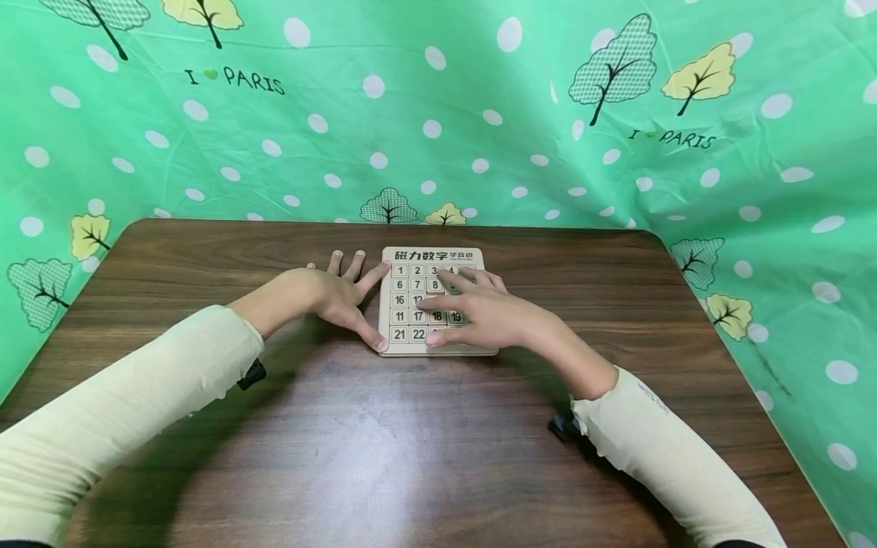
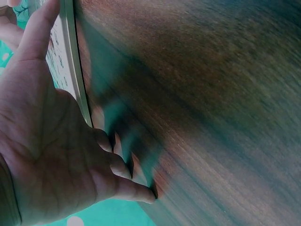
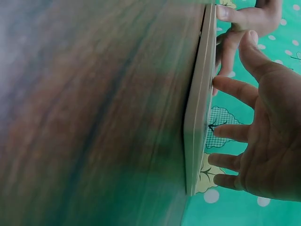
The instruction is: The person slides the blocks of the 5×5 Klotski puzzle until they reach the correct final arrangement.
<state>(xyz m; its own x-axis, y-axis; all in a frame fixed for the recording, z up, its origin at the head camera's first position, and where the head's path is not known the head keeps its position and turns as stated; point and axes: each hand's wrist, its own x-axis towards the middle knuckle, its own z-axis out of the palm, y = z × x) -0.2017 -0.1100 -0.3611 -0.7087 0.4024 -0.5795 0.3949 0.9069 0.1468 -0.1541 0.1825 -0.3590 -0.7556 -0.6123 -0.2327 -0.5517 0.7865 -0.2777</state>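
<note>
A cream number sliding puzzle [image 1: 411,351] lies flat on the table, its printed title at the far end and numbered tiles in rows. At its left side my left hand [image 1: 336,293] is spread, thumb at the near left corner and index fingertip at the upper left edge. The other left fingers [image 2: 136,190] reach down to the tabletop. My right hand [image 1: 503,312] hovers over the puzzle's right part and hides several tiles. In the right wrist view its index fingertip [image 3: 221,82] is right at the tile surface, while the thumb and other fingers are raised off it.
The dark wood-grain table [image 1: 370,449] extends around the puzzle on every side. Behind it hangs a green cloth [image 1: 473,91] with white dots and printed trees, which also runs along both sides. Pale sleeves [image 1: 171,365] cover both forearms.
</note>
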